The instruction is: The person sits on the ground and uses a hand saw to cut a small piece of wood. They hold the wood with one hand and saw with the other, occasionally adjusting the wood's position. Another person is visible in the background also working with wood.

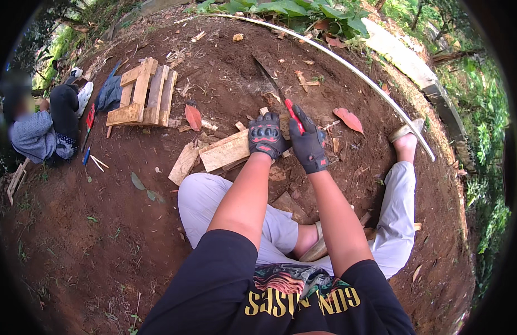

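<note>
My right hand (307,142), in a dark glove, is closed round the red handle of a saw (277,89). Its slim, dark, slightly curved blade points up and to the left over the soil; the teeth are too small to make out. Close beside it, my left hand (267,135), gloved with red trim, is closed over the right end of a pale wooden board (225,151). The board's right end is hidden under this glove. Another wood piece (185,163) lies slanted against the board's left end.
A slatted wooden frame (144,94) stands upper left. Left of it sits another person (38,128), near a red-handled tool (90,120) and a blue-handled tool (87,155). Red leaves (349,120) and wood chips lie around. A long pale pole (348,61) curves along the right.
</note>
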`<state>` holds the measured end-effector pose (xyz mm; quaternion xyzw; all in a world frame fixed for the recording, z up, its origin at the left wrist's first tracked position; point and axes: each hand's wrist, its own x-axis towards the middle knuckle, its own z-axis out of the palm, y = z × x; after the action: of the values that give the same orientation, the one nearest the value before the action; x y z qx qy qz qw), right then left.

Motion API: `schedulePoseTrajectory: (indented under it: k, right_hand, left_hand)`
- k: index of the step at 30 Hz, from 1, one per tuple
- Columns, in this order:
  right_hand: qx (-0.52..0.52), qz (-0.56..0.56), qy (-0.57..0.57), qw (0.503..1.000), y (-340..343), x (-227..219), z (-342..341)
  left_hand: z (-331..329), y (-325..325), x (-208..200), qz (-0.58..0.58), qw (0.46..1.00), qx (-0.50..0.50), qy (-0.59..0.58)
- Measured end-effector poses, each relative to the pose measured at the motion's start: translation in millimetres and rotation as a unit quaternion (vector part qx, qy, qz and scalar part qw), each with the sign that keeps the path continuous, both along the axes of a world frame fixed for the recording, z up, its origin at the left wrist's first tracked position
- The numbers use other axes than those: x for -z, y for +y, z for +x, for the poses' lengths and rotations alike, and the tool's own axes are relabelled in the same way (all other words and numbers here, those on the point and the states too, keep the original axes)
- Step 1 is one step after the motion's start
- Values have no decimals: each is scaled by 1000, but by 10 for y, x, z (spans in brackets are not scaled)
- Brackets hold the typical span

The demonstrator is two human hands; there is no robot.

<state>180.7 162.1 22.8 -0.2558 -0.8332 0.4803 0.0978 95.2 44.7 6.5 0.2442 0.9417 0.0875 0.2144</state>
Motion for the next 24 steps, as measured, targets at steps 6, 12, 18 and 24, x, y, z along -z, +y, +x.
schedulePoseTrajectory:
  k: [6, 12, 18, 24]
  right_hand:
    - [5, -4, -6, 1000, 23, -427, 794]
    - [25, 9, -78, 997, -101, -1165, 2198]
    - [11, 23, -102, 995, -281, -1751, 2765]
    - [13, 54, -74, 996, -167, -1356, 2128]
  left_hand:
    - [24, -19, 37, -7, 1000, 8, 27]
    - [3, 11, -47, -16, 1000, 15, 19]
    - [11, -3, -91, -31, 999, 17, 8]
    - [-14, -10, -158, -30, 999, 17, -6]
